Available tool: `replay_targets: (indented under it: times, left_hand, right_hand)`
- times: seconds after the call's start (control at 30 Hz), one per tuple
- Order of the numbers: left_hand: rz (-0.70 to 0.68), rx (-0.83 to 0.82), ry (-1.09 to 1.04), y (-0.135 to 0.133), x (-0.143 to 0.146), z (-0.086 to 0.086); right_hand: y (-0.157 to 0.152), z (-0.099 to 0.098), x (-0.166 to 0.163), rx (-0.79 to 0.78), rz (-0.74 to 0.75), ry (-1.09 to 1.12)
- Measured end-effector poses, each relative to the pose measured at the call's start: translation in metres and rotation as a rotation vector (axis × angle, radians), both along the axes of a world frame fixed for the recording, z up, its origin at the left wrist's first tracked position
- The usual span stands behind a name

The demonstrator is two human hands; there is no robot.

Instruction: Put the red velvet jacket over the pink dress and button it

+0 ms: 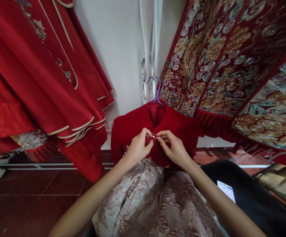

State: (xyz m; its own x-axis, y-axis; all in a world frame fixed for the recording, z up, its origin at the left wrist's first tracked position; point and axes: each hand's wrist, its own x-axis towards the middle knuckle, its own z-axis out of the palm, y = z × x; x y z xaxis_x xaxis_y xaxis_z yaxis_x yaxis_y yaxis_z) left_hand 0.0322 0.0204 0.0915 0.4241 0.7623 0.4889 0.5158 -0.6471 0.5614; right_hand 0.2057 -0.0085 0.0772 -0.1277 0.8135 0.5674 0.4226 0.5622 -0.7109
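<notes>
A dark red velvet jacket (182, 130) hangs on a purple hanger (157, 90) hooked to a white metal rail (148, 59). Below it spreads a silvery pink brocade skirt (155, 204). My left hand (139, 146) and my right hand (174, 146) meet at the middle of the jacket's front. Both pinch a small shiny fastening (154, 135) between their fingertips, along with the fabric edges on either side of it.
Red robes with cream piping (46, 82) hang at the left. A heavily embroidered red and gold garment (231, 65) hangs at the right. A phone (226, 190) lies on black fabric at the lower right. The floor is dark red tile (34, 197).
</notes>
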Motion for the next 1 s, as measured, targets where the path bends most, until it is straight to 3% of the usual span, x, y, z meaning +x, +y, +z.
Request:
replay_targets:
  times: [0.27,0.47,0.77,1.0]
  left_hand:
    - [-0.04,0.044,0.236,0.005,0.003,0.009]
    - [-0.018,0.05,0.221,0.003,0.002,0.013]
    - [-0.137,0.082,0.269,0.004,-0.001,0.023]
    - [-0.211,0.11,0.263,0.008,0.002,0.017]
  right_hand:
    - [0.005,0.004,0.001,0.026,-0.015,-0.094]
    - [0.003,0.007,0.002,0.018,-0.014,-0.121]
    - [0.004,0.014,0.009,-0.01,0.074,-0.078]
    - [0.006,0.022,0.013,0.026,0.141,-0.104]
